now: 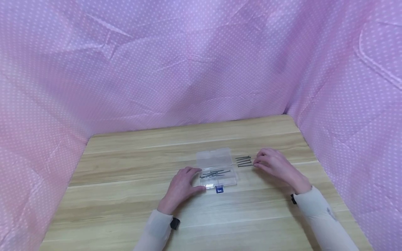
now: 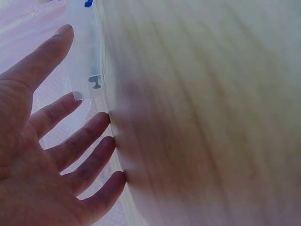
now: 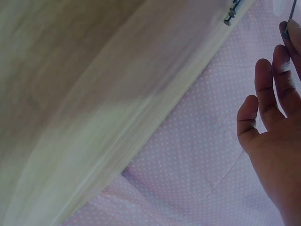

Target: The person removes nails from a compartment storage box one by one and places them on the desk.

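Right wrist view: nail [image 3: 291, 13] in the right hand's [image 3: 276, 134] pinch.

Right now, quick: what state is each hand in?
Left hand: open, touching the clear plastic box.
Right hand: closed, pinching a nail near its head.

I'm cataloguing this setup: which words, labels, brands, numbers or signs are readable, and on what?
No text is readable.
Small square blue label with white marks, at the near edge of the clear plastic box: too small and blurred to read.
Grey mark on the pale right sleeve: too blurred to tell whether it's lettering.
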`<state>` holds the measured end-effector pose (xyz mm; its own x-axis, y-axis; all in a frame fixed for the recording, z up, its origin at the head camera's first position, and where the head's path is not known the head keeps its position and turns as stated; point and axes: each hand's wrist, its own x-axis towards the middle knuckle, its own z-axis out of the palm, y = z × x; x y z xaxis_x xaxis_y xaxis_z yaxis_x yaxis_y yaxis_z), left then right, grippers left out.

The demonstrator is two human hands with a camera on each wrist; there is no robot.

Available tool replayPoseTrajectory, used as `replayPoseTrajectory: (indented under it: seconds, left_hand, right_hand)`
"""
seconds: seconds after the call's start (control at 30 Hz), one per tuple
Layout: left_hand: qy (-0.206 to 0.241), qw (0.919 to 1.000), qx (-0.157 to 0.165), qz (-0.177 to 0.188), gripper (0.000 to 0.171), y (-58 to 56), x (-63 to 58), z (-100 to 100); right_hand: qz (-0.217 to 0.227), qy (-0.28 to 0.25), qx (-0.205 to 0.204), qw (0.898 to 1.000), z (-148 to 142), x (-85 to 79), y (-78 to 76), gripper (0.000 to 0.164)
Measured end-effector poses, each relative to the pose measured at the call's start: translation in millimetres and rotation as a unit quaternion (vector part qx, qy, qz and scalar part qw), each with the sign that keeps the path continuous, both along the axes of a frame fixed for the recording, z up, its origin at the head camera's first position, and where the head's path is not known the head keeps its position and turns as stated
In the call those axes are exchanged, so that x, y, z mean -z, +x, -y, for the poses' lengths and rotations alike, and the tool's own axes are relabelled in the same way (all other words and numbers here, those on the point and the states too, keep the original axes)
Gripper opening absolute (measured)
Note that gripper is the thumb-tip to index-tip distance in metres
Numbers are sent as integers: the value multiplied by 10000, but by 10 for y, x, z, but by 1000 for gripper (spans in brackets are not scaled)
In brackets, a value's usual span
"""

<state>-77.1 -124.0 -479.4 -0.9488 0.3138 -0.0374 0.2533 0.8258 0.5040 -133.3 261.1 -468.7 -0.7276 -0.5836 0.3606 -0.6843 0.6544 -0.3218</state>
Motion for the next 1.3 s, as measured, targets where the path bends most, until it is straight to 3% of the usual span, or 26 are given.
replayPoseTrajectory:
  seconds: [0.9,1.3]
  left_hand:
    - [3,10000,-32,41,73,3,6,1]
    - [106,9999,35,108,72,21,-12,27]
  right_hand:
    - [727,667,42,9951,127,104,-140,4]
    - [543,708,-69,9960,145,110,-128,7]
